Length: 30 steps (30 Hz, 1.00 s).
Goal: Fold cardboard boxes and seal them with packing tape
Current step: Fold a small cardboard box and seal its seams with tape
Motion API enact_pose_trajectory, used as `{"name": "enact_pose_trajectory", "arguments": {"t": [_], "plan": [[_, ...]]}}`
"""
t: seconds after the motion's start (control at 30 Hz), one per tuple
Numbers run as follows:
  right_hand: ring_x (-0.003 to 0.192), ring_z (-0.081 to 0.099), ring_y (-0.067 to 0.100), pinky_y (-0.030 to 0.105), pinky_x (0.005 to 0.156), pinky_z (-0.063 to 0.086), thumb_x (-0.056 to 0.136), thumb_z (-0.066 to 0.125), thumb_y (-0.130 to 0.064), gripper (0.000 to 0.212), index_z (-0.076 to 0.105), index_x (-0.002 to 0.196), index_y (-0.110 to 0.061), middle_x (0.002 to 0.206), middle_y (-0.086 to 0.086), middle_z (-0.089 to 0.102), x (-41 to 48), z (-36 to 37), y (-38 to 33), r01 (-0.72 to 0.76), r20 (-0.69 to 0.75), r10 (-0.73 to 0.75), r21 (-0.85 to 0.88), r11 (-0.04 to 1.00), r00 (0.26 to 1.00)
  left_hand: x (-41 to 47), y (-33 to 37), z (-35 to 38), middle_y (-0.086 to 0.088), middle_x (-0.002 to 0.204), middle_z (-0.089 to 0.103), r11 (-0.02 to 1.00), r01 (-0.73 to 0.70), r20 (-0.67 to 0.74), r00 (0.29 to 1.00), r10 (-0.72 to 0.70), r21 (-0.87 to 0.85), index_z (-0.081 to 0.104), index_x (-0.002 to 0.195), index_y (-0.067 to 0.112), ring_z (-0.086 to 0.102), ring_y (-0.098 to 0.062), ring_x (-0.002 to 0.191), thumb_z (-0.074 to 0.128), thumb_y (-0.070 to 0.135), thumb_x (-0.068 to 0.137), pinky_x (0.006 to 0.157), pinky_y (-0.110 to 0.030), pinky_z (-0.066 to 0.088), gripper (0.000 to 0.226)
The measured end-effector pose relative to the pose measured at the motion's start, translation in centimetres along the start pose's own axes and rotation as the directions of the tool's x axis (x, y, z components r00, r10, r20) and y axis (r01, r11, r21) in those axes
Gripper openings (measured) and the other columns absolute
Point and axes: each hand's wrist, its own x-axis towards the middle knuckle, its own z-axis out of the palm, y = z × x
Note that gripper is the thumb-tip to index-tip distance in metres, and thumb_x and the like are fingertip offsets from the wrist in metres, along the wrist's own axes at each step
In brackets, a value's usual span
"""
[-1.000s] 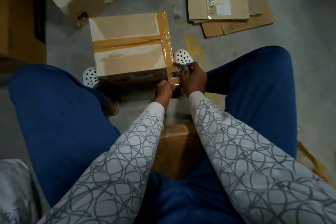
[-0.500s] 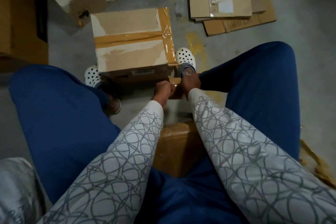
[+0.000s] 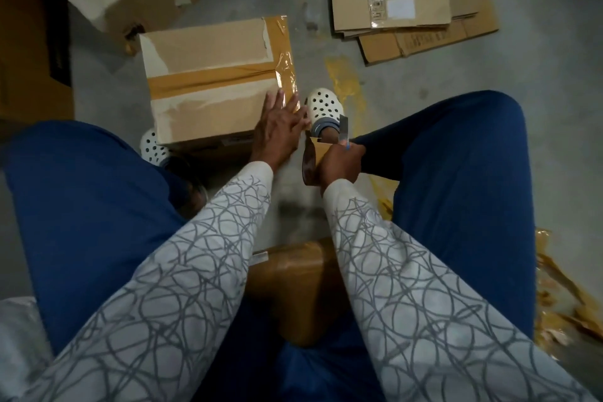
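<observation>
Cardboard box (image 3: 208,81): label print blurred, unreadable.

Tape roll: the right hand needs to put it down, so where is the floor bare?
Bare floor lies right of the flat cardboard, beyond the knee. A smaller patch separates box and stack. Between the shoes it is crowded.

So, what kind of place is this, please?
Probably a warehouse or packing area: bare concrete floor, flattened cardboard sheets stacked on it, and a taped box being sealed by a seated person holding a tape roll.
</observation>
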Motion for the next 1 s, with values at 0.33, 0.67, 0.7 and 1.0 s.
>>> {"name": "enact_pose_trajectory", "arguments": {"t": [0.33, 0.67, 0.7, 1.0], "plan": [[0.117, 0.057, 0.030, 0.028, 0.086, 0.035, 0.108, 0.041, -0.033, 0.027, 0.050, 0.127, -0.016, 0.128, 0.010, 0.059, 0.5, 1.0, -0.9, 0.024, 0.042, -0.027, 0.065, 0.998, 0.999, 1.2, -3.0, 1.2, -0.013, 0.149, 0.053, 0.915, -0.259, -0.038, 0.958, 0.283, 0.308, 0.060, 0.140, 0.019, 0.048, -0.045, 0.136, 0.054, 0.033, 0.103, 0.111, -0.054, 0.041, 0.041], [0.098, 0.054, 0.018, 0.035, 0.087, 0.044, 0.107, 0.039, -0.041, 0.018, 0.047, 0.116, -0.027, 0.093, -0.013, 0.049, -6.1, 0.1, -3.0, 0.295, 0.161, -0.323, 0.175, 0.939, 0.933, -6.3, 1.8, -13.4, 0.000, 0.107, 0.075, 0.282, 0.479, 0.363, 0.852, -0.377, -0.831, 0.073, 0.110, 0.017, 0.068, -0.018, 0.103, 0.064, 0.056, 0.093, 0.092, -0.040, 0.055, 0.044], [0.096, 0.055, 0.018, 0.031, 0.080, 0.043, 0.108, 0.041, -0.036, 0.020, 0.049, 0.118, -0.020, 0.095, -0.009, 0.052, -7.4, -0.1, -2.8, 0.344, 0.183, -0.387, 0.224, 0.912, 0.904, -7.9, 1.7, -14.2, 0.001, 0.110, 0.075, 0.294, 0.458, 0.349, 0.867, -0.355, -0.839, 0.073, 0.112, 0.017, 0.068, -0.017, 0.105, 0.069, 0.050, 0.092, 0.092, -0.039, 0.055, 0.039], [0.082, 0.054, 0.016, 0.030, 0.075, 0.044, 0.098, 0.047, -0.030, 0.010, 0.049, 0.098, -0.020, 0.091, 0.001, 0.057, -18.8, -0.3, 0.7, 0.636, 0.338, -0.771, 0.436, 0.637, 0.540, -21.2, -0.1, -19.7, 0.005, 0.094, 0.077, 0.440, 0.147, -0.189, 0.751, -0.632, -0.886, 0.080, 0.096, 0.014, 0.071, -0.002, 0.088, 0.080, 0.011, 0.085, 0.082, -0.021, 0.057, 0.012]]}}
